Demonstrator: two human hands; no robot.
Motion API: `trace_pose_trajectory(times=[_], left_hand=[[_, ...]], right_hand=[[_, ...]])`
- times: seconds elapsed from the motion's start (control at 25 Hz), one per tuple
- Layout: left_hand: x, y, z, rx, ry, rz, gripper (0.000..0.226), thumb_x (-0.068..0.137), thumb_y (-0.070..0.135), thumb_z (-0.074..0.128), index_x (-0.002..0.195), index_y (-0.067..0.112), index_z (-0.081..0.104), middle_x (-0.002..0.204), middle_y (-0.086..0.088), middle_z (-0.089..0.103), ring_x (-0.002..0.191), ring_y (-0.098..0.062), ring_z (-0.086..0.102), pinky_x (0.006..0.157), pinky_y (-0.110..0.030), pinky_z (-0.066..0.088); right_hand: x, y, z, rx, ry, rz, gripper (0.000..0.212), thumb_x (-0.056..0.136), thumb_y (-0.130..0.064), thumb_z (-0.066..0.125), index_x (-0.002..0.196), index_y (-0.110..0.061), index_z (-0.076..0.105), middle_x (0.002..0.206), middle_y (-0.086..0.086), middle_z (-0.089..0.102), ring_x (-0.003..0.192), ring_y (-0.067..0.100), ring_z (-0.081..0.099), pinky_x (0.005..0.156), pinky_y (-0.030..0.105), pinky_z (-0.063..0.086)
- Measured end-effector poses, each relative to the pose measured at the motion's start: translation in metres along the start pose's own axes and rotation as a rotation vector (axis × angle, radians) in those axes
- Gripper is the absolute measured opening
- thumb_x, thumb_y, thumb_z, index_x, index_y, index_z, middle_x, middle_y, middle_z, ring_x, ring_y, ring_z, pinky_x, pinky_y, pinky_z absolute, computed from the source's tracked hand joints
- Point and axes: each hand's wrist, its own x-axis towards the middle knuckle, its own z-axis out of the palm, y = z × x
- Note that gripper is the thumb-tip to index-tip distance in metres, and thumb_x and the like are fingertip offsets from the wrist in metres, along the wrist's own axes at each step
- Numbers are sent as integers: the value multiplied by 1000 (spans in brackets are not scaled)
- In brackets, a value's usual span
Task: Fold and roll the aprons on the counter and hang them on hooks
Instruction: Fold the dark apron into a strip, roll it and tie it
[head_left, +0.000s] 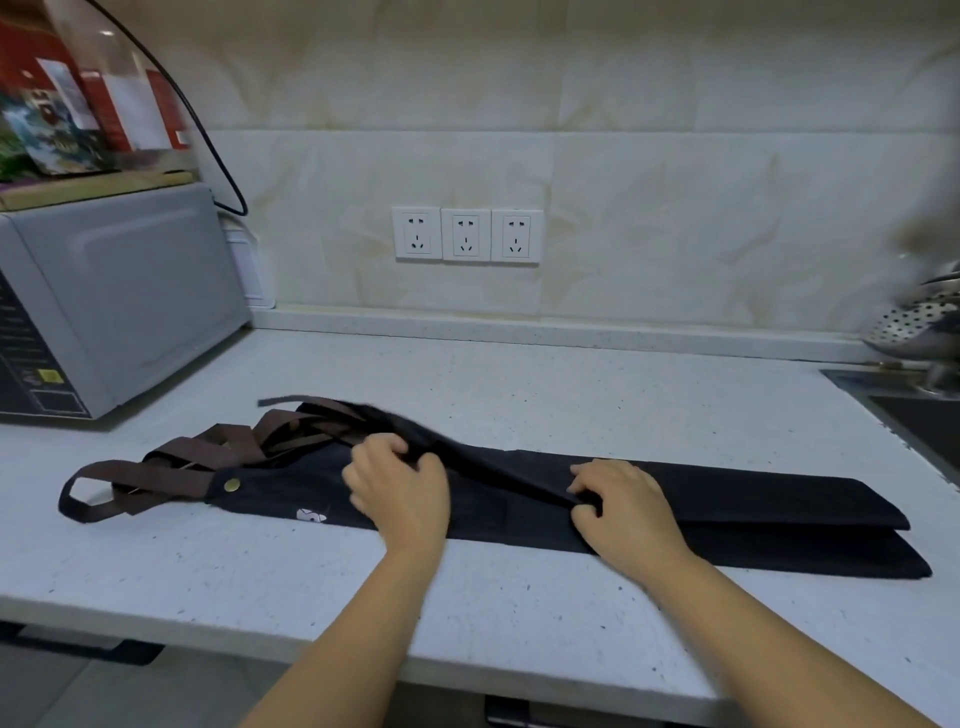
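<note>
Head view looks like the folding step to me, with rolling not started. The dark apron lies as a long narrow strip across the speckled counter, and its brown straps are bunched at the left end. The left hand has its fingers curled, pinching the raised fold edge near the strap end. The right hand pinches the same edge around the strip's middle. Both hands sit on top of the fabric, and the strip's right end lies well apart from them. I reckon the next move is to lay that edge flat and even and tuck the straps in before rolling from one end.
</note>
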Motion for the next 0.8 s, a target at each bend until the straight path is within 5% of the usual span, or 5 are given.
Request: trace_pose_trajectory(times=[0.24,0.36,0.52,0.68,0.8], left_hand=[[-13,-19,8,448,-207,896,44,55,-3,65,86,27,68,94,6,60,94,-21,53,102,-47,32],[-13,-24,4,509,-312,854,14,71,21,55,68,29,66,71,14,56,68,-13,52,84,-40,45],[-20,0,12,619,-353,746,37,86,45,43,59,26,59,64,11,52,65,-13,48,68,-30,38],[-30,33,47,542,-626,774,35,96,33,48,130,26,54,133,3,53,121,-18,47,99,-32,39],[-54,34,69,525,-872,788,51,103,35,33,153,30,22,163,2,12,150,-17,7,121,-47,6]], right_hand=[[-2,3,6,-61,97,-30,9,77,-14,60,73,-21,65,97,-15,61,102,10,48,97,25,28],[-3,0,4,-113,141,5,17,80,-27,59,64,-24,59,82,-16,53,88,9,45,87,28,34],[-1,-3,6,-166,136,75,38,93,-45,50,63,-23,55,77,-11,51,81,10,46,76,26,33],[5,-14,1,-26,110,192,13,93,-26,51,105,-24,55,109,-5,53,103,17,52,82,29,42],[8,-10,-7,166,131,401,45,101,-24,33,146,-25,31,150,0,29,134,20,31,106,30,31]])
